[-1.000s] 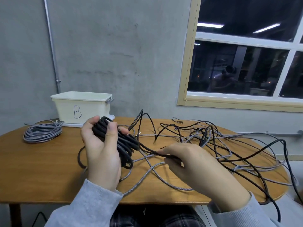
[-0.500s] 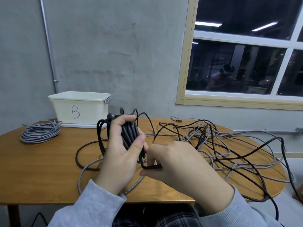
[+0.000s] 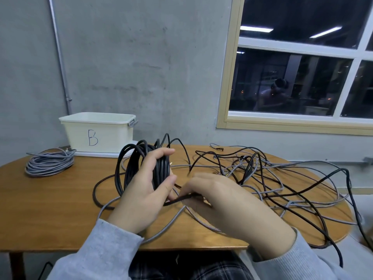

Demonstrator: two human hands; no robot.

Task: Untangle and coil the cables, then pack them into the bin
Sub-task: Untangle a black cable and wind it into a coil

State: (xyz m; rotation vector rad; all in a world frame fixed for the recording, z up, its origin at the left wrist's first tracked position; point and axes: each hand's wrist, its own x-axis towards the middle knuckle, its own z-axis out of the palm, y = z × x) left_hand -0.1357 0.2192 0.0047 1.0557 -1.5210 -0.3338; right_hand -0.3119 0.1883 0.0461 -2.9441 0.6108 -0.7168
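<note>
Black coil: a bundle of smooth black cable, wound into several loops, is held upright above the desk near the middle of the view. Its long axis runs from 6 o'clock to 12 o'clock, with the loop tops fanned out toward 11 o'clock.
Left hand: the fingers are wrapped round the right side of the black coil and the thumb is pressed against it, so the bundle is gripped firmly. A grey sleeve is seen at the wrist.
Right hand: just beside the left hand, at 3 o'clock from it. A single black strand is pinched in the curled fingers; the strand runs nearly level, from 3 o'clock to 9 o'clock, toward the foot of the coil. The hand is slightly blurred.
Loose cables: black and grey braided cables are tangled together across the right half of the desk, at 2 to 4 o'clock from the hands. Some loops hang over the desk edge.
Grey coil: a finished ring of grey braided cable lies flat on the desk at 10 o'clock, well apart from the hands.
Bin: a cream plastic tub marked with a hand-drawn letter B stands at the back of the desk at 11 o'clock, just beside the grey coil, against a grey wall.
</note>
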